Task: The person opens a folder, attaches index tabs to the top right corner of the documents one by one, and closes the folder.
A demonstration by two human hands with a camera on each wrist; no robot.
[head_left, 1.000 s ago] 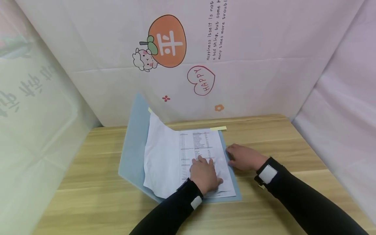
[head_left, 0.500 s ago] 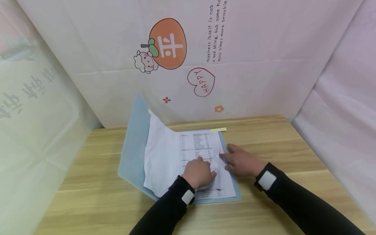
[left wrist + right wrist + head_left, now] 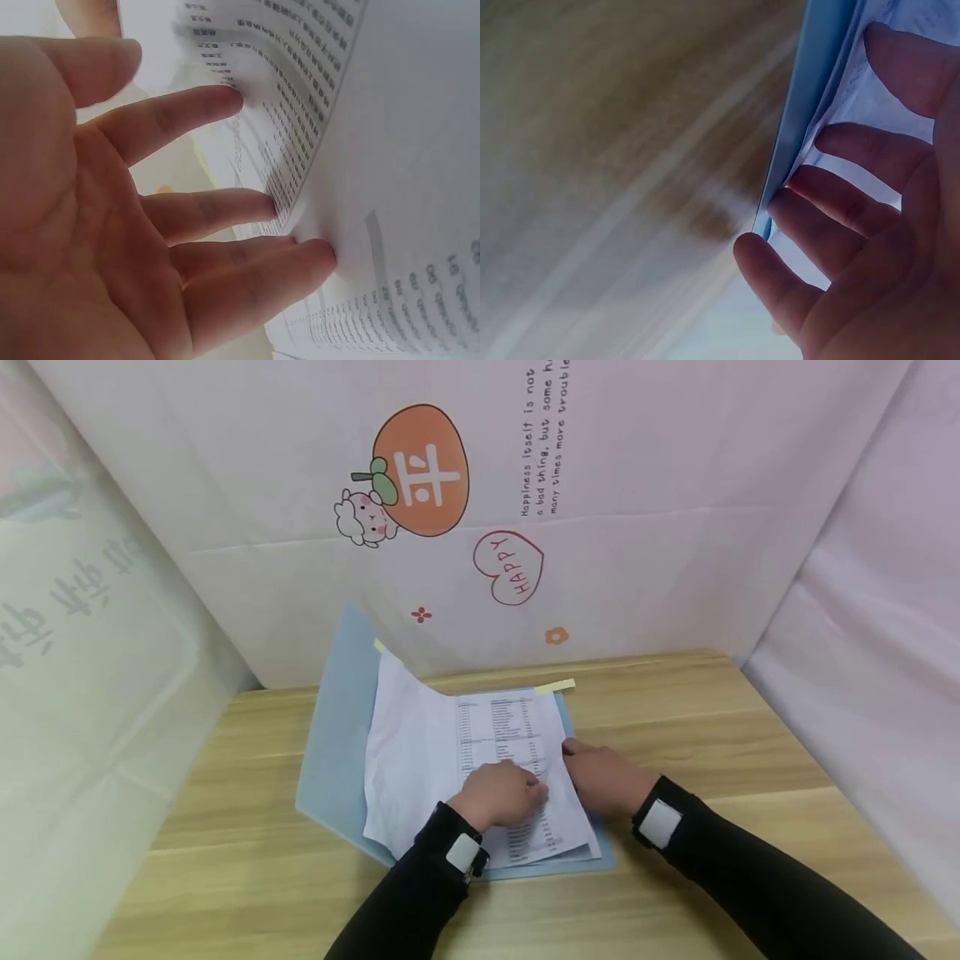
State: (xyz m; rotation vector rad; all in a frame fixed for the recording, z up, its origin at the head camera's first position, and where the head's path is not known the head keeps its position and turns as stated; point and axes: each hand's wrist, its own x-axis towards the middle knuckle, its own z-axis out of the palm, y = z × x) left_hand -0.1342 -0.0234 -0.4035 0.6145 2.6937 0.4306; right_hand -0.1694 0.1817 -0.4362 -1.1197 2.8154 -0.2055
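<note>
A pale blue folder (image 3: 337, 735) lies spread on the table, its left cover tilted up. Printed white paper sheets (image 3: 495, 718) rest inside, with a blank page curving up along the left cover. On the printed page my left hand (image 3: 501, 795) touches with its fingertips; the left wrist view shows the fingers mostly straight and the thumb apart. My right hand (image 3: 603, 778) is at the right edge of the sheets, where the top page is slightly raised. In the right wrist view its fingers reach along the edges of the paper and folder (image 3: 802, 97), thumb apart.
Yellow tabs stick out at the folder's top, one at the right corner (image 3: 555, 687) and one by the left cover (image 3: 378, 645). A wooden table (image 3: 675, 710) carries everything. Printed white cloth (image 3: 637, 568) hangs behind and on both sides.
My left hand has slid left across the page. My right hand has come onto the right edge of the sheets, and the top page's right side is lifted and shifted left.
</note>
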